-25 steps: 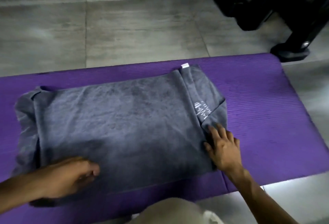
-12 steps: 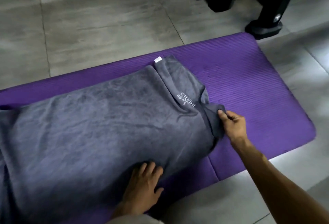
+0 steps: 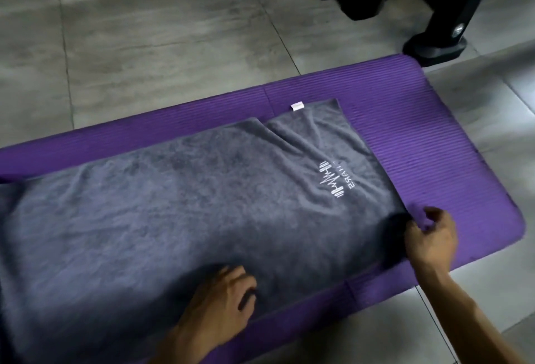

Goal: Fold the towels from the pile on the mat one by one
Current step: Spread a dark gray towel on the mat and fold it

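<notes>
Towel (image 3: 179, 219) spread flat along mat (image 3: 434, 143); corner nearest mat's right end pinched by right hand (image 3: 428, 236); near edge pressed by left hand (image 3: 220, 300), fingers spread; corner best drawn taut, edges aligned before folding.

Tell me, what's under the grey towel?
The purple mat lies under the grey towel and shows around its edges. Anything else beneath is covered. The left hand rests on top.

Floor: I see grey stone tiles (image 3: 162, 45).
On it: ribbed purple foam mat (image 3: 434, 143), black metal stand foot (image 3: 434, 49).
On mat: grey terry towel (image 3: 173, 204).
</notes>
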Demonstrator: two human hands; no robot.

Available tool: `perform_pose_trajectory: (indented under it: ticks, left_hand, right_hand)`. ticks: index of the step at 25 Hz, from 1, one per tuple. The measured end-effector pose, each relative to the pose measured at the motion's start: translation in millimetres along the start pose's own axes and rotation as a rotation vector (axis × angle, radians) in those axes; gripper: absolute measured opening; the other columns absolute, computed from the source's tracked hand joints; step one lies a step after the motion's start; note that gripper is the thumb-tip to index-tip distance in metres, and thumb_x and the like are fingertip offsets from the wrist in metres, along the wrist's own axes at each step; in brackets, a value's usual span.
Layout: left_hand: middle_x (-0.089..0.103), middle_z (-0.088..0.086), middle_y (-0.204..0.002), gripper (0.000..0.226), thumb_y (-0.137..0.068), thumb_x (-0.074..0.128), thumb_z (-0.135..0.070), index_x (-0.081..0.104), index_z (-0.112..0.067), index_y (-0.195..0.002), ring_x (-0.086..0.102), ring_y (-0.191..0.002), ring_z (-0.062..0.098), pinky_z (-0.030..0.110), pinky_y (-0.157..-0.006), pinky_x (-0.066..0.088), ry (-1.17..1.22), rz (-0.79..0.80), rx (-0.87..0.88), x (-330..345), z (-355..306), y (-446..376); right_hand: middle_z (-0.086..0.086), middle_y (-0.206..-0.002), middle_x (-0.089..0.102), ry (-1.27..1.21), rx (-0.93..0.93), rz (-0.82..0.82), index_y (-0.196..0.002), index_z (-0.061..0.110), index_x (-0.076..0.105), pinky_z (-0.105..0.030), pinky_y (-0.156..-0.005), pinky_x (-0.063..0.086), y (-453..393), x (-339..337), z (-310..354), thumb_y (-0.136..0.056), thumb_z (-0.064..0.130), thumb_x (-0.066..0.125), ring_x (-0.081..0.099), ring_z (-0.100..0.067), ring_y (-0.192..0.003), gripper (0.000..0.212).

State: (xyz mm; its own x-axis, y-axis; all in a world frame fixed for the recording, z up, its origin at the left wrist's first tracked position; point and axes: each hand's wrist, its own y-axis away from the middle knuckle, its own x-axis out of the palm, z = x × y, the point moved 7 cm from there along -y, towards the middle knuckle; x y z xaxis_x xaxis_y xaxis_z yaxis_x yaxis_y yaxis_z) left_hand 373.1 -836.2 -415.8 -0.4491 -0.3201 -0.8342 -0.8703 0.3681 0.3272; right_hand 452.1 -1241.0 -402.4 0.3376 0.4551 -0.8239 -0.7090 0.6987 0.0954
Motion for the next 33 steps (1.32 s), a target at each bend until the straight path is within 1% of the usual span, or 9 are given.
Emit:
perform_pose_trajectory:
  ticks: [2,4,7,11,14,18,23,28,33]
  left_hand:
    - [0.056,0.002,-0.132,0.065,-0.058,0.078,-0.049,0.060,-0.033,-0.118,0.061,-0.110,0.030,0.043,-0.077,0.057,-0.067,0.098,-0.204,-9,19,-17]
    - [0.017,0.021,-0.158,0.111,-0.054,0.083,-0.059,0.025,-0.039,-0.147,0.033,-0.136,0.049,0.058,-0.089,0.048,-0.191,0.173,-0.312,-15,30,-31]
    - [-0.042,0.013,-0.150,0.112,-0.083,0.069,-0.046,-0.024,-0.042,-0.146,-0.021,-0.143,0.045,0.058,-0.112,0.023,-0.201,0.360,-0.333,-5,31,-41]
    - [-0.045,0.011,-0.148,0.113,-0.082,0.070,-0.043,-0.023,-0.045,-0.146,-0.026,-0.142,0.043,0.059,-0.112,0.023,-0.189,0.395,-0.325,-6,32,-44]
    - [-0.044,0.012,-0.148,0.112,-0.083,0.070,-0.043,-0.022,-0.044,-0.146,-0.023,-0.143,0.044,0.058,-0.113,0.025,-0.219,0.415,-0.319,-5,30,-46]
    - [-0.052,0.009,-0.138,0.113,-0.083,0.070,-0.043,-0.023,-0.043,-0.146,-0.023,-0.142,0.045,0.058,-0.113,0.025,-0.223,0.406,-0.316,-5,31,-47]
    - [-0.027,0.018,-0.156,0.125,-0.062,0.084,-0.049,-0.003,-0.043,-0.151,-0.002,-0.143,0.053,0.066,-0.100,0.038,-0.255,0.255,-0.281,-13,32,-51]
    - [-0.053,0.008,-0.142,0.111,-0.086,0.068,-0.036,-0.026,-0.045,-0.144,-0.031,-0.139,0.042,0.058,-0.114,0.019,-0.144,0.370,-0.313,-9,31,-42]
    - [-0.054,0.002,-0.142,0.108,-0.086,0.061,-0.039,-0.036,-0.049,-0.134,-0.037,-0.137,0.039,0.062,-0.115,0.010,-0.117,0.318,-0.341,1,33,-35]
  right_hand:
    - [-0.016,-0.108,0.061,0.070,-0.274,0.081,-0.109,0.014,0.062,-0.050,-0.086,0.045,6,25,54,-0.070,0.029,0.049,0.056,-0.040,-0.096,0.044]
    - [-0.013,-0.112,0.062,0.096,-0.449,0.187,-0.104,0.016,0.066,-0.048,-0.087,0.045,3,61,116,-0.070,0.033,0.050,0.056,-0.040,-0.099,0.042]
    - [-0.011,-0.125,0.059,0.057,-0.468,0.356,-0.097,0.024,0.072,-0.041,-0.103,0.043,-48,119,184,-0.072,0.032,0.064,0.055,-0.036,-0.115,0.027]
    - [0.002,-0.121,0.066,0.058,-0.242,0.559,-0.071,0.032,0.069,-0.026,-0.109,0.037,-122,169,221,-0.073,0.027,0.071,0.051,-0.011,-0.122,0.005]
    - [0.003,-0.082,0.064,-0.030,-0.167,0.630,-0.105,0.008,0.073,-0.002,-0.060,0.042,-143,175,234,-0.083,0.005,0.072,0.057,-0.004,-0.073,0.023]
    - [-0.001,-0.087,0.062,-0.149,-0.129,0.636,-0.130,0.010,0.059,-0.009,-0.045,0.046,-163,154,230,-0.087,-0.003,0.064,0.058,0.001,-0.057,0.045]
    - [-0.010,-0.149,0.042,0.033,-0.377,0.401,-0.143,0.014,0.046,-0.034,-0.114,0.035,-121,138,224,-0.084,0.026,0.059,0.041,-0.026,-0.137,0.062]
    - [-0.008,-0.157,0.033,0.349,-0.767,0.326,-0.148,0.021,0.039,-0.051,-0.115,0.025,69,119,106,-0.095,0.040,0.035,0.031,-0.031,-0.144,0.056]
    - [-0.015,-0.153,0.038,0.439,-0.506,0.188,-0.143,0.018,0.047,-0.054,-0.111,0.031,40,41,-21,-0.095,0.055,0.032,0.035,-0.039,-0.139,0.063]
